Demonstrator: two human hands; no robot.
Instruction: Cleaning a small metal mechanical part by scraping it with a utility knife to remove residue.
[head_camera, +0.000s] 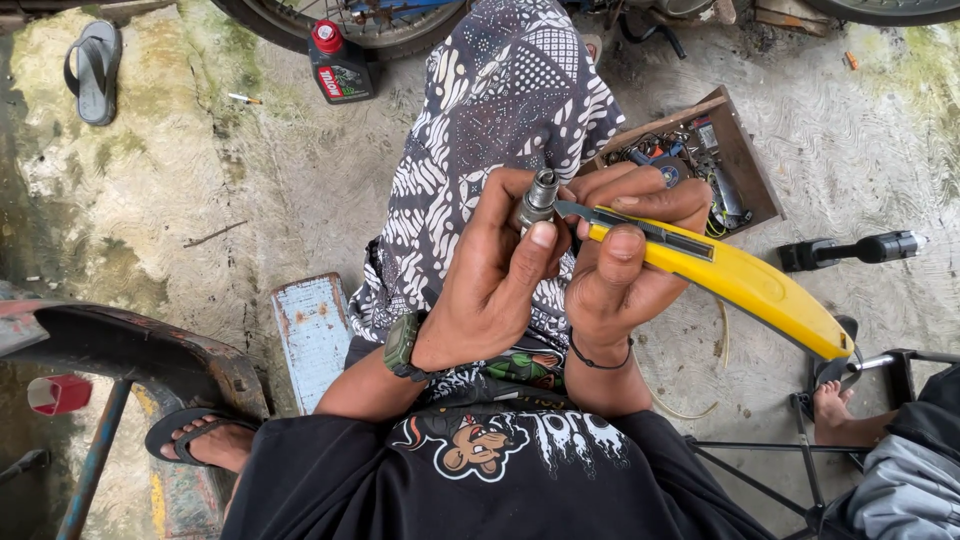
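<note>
Over rough concrete floor (250, 190), the left hand (490, 290) grips a small metal part (540, 197) in its fingertips, and the right hand (620, 260) clutches a yellow knife (740, 280), blade tip touching the part.

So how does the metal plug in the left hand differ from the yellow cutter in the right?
The spark plug is short, grey metal, pinched upright by the left hand. The utility knife is long, yellow plastic, held slanting by the right hand. Its blade tip touches the spark plug. Both are held above the lap.

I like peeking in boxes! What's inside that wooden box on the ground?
The wooden box holds a jumble of small tools, wires and metal parts. The right hand covers its near corner.
</note>
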